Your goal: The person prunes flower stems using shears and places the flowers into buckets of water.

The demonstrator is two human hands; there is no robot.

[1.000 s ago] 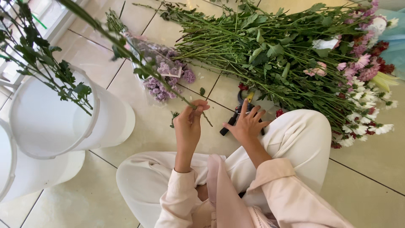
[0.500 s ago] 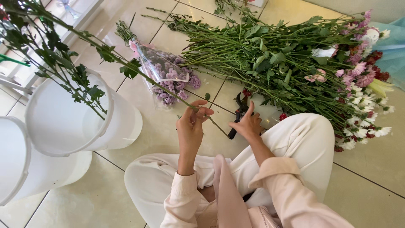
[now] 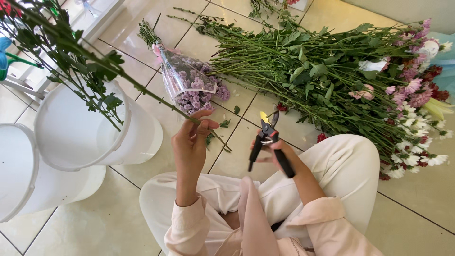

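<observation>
1. We find the left hand (image 3: 189,137) closed in a pinch around a long green stem (image 3: 142,90) near its cut end; thumb and fingertips grip it firmly, and the short tail of the stem pokes out towards the floor tiles below the hand.

2. The right hand (image 3: 279,154) is wrapped around the black handles of a pair of pruning shears (image 3: 268,142). The handles stand apart and the blades point up and away, close to the stem's tail but not touching it.

3. Change noted — half a second ago the right hand lay low at the floor by the shears; now it has them lifted clear and raised level with the left hand. The stem has stayed in the left hand throughout. We judge that trimming of the stem end is in hand, with the cut not yet made.

4. The stem runs up and left from the pinch, its leaves passing over the rim of a white bucket (image 3: 118,142); a second white bucket (image 3: 28,189) stands touching it at the left edge of the floor in view.

5. Further out, a wrapped bunch of purple flowers (image 3: 194,87) lies on the tiles beyond the left hand, and a large heap of mixed cut flowers (image 3: 341,76) fills the floor's far right — well apart from both hands.
</observation>
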